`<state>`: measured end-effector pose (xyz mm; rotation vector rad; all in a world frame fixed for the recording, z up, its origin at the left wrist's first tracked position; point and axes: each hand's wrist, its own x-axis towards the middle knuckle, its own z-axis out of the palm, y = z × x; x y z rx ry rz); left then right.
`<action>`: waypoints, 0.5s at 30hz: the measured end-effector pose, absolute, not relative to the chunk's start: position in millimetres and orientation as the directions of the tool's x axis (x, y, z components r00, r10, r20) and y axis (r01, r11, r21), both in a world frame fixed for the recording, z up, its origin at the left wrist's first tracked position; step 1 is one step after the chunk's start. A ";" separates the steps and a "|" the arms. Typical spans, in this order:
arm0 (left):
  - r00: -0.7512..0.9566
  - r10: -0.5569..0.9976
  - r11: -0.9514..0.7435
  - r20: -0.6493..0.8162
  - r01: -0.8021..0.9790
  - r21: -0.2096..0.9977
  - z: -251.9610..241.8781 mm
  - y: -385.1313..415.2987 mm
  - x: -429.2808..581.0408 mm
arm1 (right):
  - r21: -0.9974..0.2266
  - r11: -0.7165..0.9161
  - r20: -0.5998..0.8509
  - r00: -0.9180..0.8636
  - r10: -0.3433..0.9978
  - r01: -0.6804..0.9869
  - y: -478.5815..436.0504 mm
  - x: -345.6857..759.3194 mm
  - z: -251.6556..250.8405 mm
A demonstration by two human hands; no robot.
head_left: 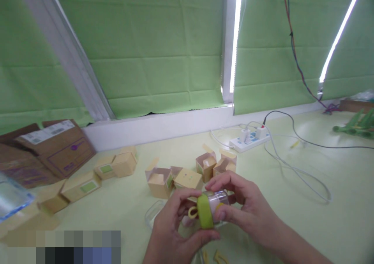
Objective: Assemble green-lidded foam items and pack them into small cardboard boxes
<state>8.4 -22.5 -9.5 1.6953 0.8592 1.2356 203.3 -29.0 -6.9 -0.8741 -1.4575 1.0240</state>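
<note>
A small clear bottle (217, 200) with a green cap (205, 211) lies sideways between my two hands, low in the middle of the head view. A pale yellow loop (193, 212) sticks out of the cap toward the left. Fingers and thumb of my left hand (178, 221) grip the cap end. My right hand (248, 205) is closed round the clear body, its thumb near a yellow spot. On the table left of my left hand lies a clear plastic piece (153, 213), partly covered. Yellow strap-like pieces (220, 257) show below the hands.
Several small tan boxes, some open-topped (160, 181), stand behind my hands, and more closed ones (82, 186) line the left. A large cardboard box (58, 151) sits at the far left. Behind is a white power strip (249, 139) with loose cables (292, 166). Green stalks (356, 127) lie far right.
</note>
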 end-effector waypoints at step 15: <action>0.207 0.798 -0.595 0.565 0.124 0.794 -8.0 -18.1 7.9 | -0.945 0.285 0.300 -0.078 0.951 -0.162 -30.1 192.0 -16.1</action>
